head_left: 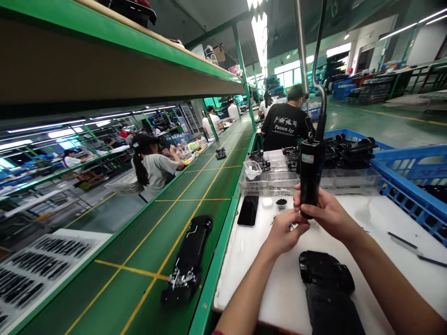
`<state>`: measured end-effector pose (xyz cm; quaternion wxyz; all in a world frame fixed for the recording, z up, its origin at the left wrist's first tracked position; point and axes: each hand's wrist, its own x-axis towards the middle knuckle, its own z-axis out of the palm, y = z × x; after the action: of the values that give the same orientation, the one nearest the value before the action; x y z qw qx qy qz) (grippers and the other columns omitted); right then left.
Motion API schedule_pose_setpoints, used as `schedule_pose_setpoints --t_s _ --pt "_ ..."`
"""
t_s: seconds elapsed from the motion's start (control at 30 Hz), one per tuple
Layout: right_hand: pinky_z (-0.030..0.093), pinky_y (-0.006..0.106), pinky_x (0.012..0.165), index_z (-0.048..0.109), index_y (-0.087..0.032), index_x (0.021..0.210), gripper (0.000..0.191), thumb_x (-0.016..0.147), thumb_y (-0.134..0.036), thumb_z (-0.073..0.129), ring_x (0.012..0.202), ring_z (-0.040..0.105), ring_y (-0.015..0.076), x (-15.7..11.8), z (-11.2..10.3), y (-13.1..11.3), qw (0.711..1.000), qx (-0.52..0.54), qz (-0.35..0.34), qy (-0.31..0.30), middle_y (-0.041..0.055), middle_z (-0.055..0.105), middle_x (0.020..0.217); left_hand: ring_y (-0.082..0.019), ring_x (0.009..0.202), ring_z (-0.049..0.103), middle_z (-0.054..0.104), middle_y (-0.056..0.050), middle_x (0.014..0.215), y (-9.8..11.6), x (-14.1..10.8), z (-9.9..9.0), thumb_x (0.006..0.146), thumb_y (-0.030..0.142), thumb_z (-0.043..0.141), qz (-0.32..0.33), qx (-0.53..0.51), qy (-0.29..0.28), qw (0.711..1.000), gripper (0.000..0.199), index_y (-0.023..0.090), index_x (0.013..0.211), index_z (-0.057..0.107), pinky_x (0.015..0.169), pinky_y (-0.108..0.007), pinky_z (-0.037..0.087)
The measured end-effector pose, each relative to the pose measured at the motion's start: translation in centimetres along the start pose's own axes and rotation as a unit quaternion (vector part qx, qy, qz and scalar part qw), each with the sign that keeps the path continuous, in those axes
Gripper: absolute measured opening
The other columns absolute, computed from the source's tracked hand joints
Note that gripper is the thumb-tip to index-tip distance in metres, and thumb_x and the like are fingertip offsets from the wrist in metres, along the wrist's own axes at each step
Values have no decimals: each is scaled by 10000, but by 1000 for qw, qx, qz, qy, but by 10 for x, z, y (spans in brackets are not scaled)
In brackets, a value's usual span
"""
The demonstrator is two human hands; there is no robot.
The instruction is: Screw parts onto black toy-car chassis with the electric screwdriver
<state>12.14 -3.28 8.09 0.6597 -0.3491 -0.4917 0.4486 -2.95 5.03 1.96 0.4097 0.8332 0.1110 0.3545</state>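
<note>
A black electric screwdriver hangs upright from a metal arm over the white worktop. My right hand is wrapped round its lower part. Close beside it, my left hand has thumb and fingers pinched together just below the tool; what they hold, if anything, is too small to name. Behind my hands stands a small cup of black screws, with small loose parts scattered near my left fingers. A black toy car chassis lies on the worktop between my forearms.
Left of the worktop runs a green conveyor carrying another black chassis. A phone lies at the worktop's left edge. Clear plastic trays stand behind, a blue crate at right. A person in black sits ahead.
</note>
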Motion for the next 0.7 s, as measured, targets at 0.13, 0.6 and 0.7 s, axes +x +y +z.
schedule_pose_setpoints --t_s 0.13,0.6,0.7 --pt "505 313 661 595 -276 1282 482 860 -361 813 765 604 182 0 3 -5 1000 6 11 4 45 648 992 -188 856 678 741 -67 944 5 -2 1 947 269 680 -16 1 -14 1000 116 186 865 686 789 -308 551" --pt "548 402 954 625 -244 1136 436 797 -399 851 1022 671 239 12 15 -18 998 -51 -19 8 46 701 1080 -217 859 666 741 -64 928 3 16 -21 1007 394 627 -14 -26 6 1000 252 178 984 756 774 -315 526" --pt "391 506 1203 620 -277 1240 565 750 -363 888 1278 584 297 -28 12 -12 989 -114 -28 94 83 691 1212 -231 976 669 745 -72 1052 3 18 -38 1009 378 636 -6 -13 23 1000 222 201 1024 768 853 -326 521"
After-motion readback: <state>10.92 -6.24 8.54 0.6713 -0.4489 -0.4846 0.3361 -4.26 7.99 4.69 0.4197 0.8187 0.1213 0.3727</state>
